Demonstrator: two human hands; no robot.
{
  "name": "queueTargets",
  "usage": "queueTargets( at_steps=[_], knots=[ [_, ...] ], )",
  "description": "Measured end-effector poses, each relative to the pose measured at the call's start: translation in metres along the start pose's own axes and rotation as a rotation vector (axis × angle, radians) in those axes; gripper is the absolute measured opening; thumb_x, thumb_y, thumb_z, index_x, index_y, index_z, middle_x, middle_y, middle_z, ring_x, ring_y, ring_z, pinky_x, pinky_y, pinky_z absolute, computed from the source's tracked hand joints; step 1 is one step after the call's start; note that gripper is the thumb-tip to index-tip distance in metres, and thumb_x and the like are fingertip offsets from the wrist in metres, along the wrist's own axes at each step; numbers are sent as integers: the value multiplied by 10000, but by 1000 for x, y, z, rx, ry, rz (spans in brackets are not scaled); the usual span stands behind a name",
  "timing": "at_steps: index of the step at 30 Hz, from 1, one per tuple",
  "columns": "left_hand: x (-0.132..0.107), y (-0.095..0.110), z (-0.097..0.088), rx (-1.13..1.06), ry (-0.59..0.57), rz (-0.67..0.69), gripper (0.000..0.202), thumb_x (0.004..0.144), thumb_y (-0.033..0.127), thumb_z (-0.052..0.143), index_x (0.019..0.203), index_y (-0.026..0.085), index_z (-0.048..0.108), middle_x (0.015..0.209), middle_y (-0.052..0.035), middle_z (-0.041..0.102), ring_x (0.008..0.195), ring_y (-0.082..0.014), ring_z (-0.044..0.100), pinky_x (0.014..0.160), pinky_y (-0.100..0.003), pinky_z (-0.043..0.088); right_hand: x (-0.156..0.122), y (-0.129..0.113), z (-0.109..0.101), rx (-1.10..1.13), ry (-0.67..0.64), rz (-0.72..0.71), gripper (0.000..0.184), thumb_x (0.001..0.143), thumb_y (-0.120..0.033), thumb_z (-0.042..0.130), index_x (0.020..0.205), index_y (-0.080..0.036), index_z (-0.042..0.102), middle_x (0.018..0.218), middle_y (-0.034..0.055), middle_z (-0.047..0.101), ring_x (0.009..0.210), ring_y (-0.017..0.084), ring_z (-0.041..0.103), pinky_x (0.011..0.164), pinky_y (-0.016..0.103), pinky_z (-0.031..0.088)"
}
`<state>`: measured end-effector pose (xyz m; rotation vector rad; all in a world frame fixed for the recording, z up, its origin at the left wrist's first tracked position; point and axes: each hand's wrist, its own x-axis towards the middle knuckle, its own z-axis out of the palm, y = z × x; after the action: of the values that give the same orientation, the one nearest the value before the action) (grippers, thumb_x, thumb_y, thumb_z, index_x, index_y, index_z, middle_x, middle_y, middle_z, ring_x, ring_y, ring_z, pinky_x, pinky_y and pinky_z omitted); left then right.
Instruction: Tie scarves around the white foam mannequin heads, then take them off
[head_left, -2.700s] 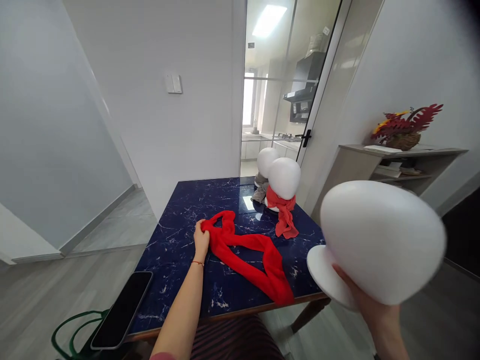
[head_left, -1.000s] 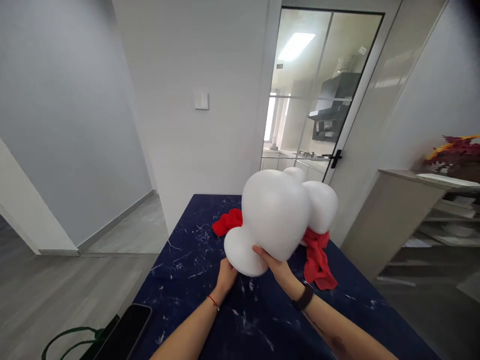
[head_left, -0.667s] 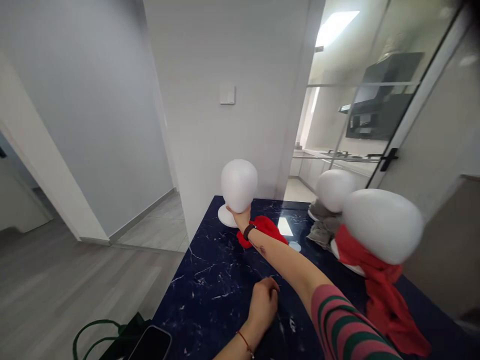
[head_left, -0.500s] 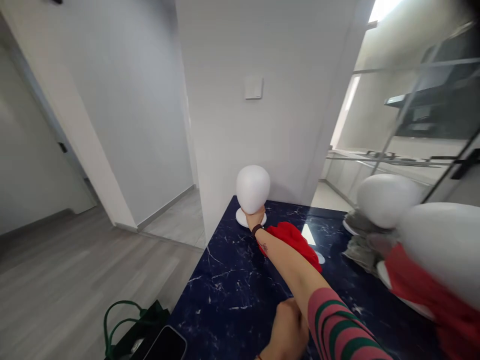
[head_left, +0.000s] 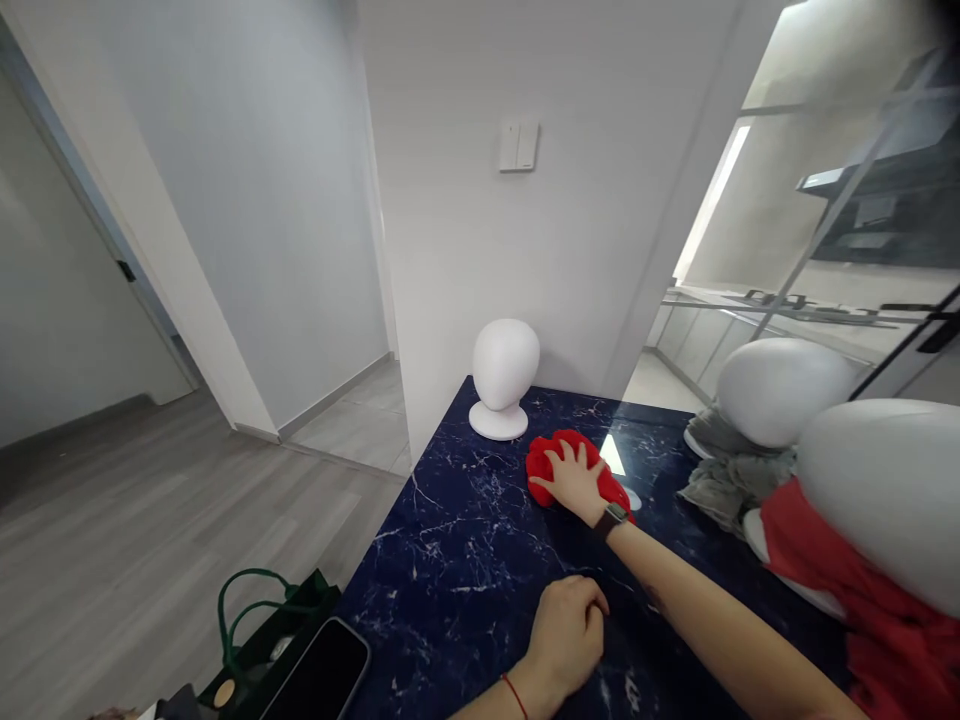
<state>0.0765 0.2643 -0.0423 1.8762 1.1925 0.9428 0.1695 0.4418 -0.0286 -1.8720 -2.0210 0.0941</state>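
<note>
The bright red, soft fabric scarf (head_left: 540, 462) lies bunched on the dark blue, marble-patterned table (head_left: 457, 560), near and right of the smooth white head-shaped stand (head_left: 506, 365). The right hand (head_left: 576, 486) rests upon the scarf, fingers spread wide. Nearer, the left hand (head_left: 564, 632) is loosely curled, its palm hidden.

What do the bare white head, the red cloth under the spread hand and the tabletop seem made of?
White head: perhaps plastic or foam; smooth, matte, evenly shaded.
Red cloth: soft fabric, maybe fleece or knit; dull surface, rounded folds.
Tabletop: polished stone or marble-look sheet, unclear which; pale veins, bright reflection.
</note>
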Motion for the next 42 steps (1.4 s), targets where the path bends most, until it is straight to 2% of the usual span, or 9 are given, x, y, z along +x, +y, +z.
queueTargets(
  at_steps=[6,11,14,17,20,23,30,37,42],
  knots=[
    [1,1,-2,-10,8,24,263,694,58,383,696,191,610,704,-4,620,677,-130,555,671,-243,406,-1,69,-20,225,20,177,300,769,-208,565,1049,-108,607,1055,194,598,1060,343,527,883,472,397],
    [1,3,-5,-46,6,17,278,697,53,376,705,185,621,712,-11,625,695,-133,562,683,-241,407,53,58,-40,356,136,193,453,831,-326,486,1236,-125,470,1142,144,582,1053,246,559,898,350,439],
    [2,3,-6,-64,10,18,289,696,48,366,702,182,622,689,-9,616,671,-129,550,675,-241,404,46,40,-43,390,231,210,609,790,-378,544,1305,-90,392,1249,203,501,1159,289,495,962,417,405],
    [3,3,-7,-69,11,23,287,690,51,365,693,183,620,667,-5,606,653,-129,541,671,-242,402,-18,31,-46,483,242,-43,624,747,-323,599,1309,-133,405,1320,176,453,1246,281,420,1026,443,359],
    [4,0,-7,-85,8,25,285,686,66,362,696,183,622,652,0,596,622,-124,533,648,-240,402,-122,42,-61,649,-31,-190,561,793,-312,561,1324,-222,401,1317,108,481,1102,213,557,923,391,474],
    [6,-3,-8,-130,-4,0,276,692,97,363,721,179,625,633,6,585,570,-117,526,599,-231,401,-233,70,-92,705,-130,-60,447,823,-333,550,1256,-239,492,1186,81,595,920,178,638,884,351,504],
    [7,-2,-12,-188,38,6,241,688,146,376,725,172,613,604,20,574,530,-117,538,552,-224,401,-437,122,-126,583,244,481,391,788,-507,562,1018,-203,646,916,70,708,849,208,681,748,235,551],
    [-37,33,-19,-95,214,55,210,748,203,390,723,182,597,626,7,563,589,-136,529,592,-239,401,-468,100,-116,375,312,301,338,831,-446,514,1028,-211,659,1105,92,653,1039,237,616,905,358,512],
    [-159,65,-36,-33,-108,183,238,800,237,412,720,229,637,643,-15,602,628,-160,566,642,-272,453,-451,102,-118,371,246,213,315,851,-387,491,1058,-204,643,1165,106,620,1102,250,577,958,422,476]
  ],
)
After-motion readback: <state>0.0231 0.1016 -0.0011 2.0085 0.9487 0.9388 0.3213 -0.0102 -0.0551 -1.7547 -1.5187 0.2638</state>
